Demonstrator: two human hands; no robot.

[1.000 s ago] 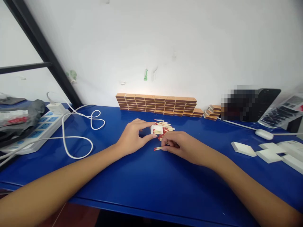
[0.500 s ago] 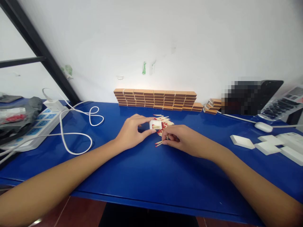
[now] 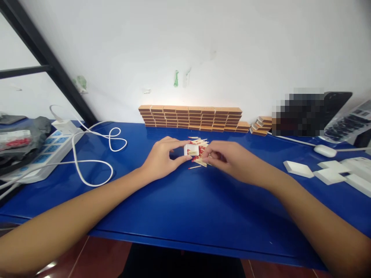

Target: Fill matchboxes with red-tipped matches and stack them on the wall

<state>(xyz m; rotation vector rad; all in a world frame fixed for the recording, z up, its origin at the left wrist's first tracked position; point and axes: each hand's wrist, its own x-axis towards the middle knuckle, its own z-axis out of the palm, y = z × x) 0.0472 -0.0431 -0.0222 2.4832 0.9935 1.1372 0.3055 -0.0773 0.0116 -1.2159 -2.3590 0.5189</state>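
Observation:
My left hand (image 3: 162, 158) pinches a small white matchbox tray (image 3: 191, 150) between thumb and fingers, just above the blue table (image 3: 179, 208). A loose pile of red-tipped matches (image 3: 199, 148) lies right behind and beside the tray. My right hand (image 3: 228, 160) is at the pile's right edge, its fingers closed on a few matches (image 3: 203, 162). One match (image 3: 194, 167) lies alone on the table in front of the tray.
A low wall of stacked brown matchboxes (image 3: 191, 117) lines the back, with more (image 3: 260, 126) to its right. White empty trays (image 3: 298, 169) lie at the right, near a mouse (image 3: 324, 150). A power strip (image 3: 43, 156) and looped white cable (image 3: 92, 162) occupy the left.
My right hand has moved up from the near side of the pile to its right edge with matches in its fingers. One match stays behind on the table. My left hand keeps hold of the tray.

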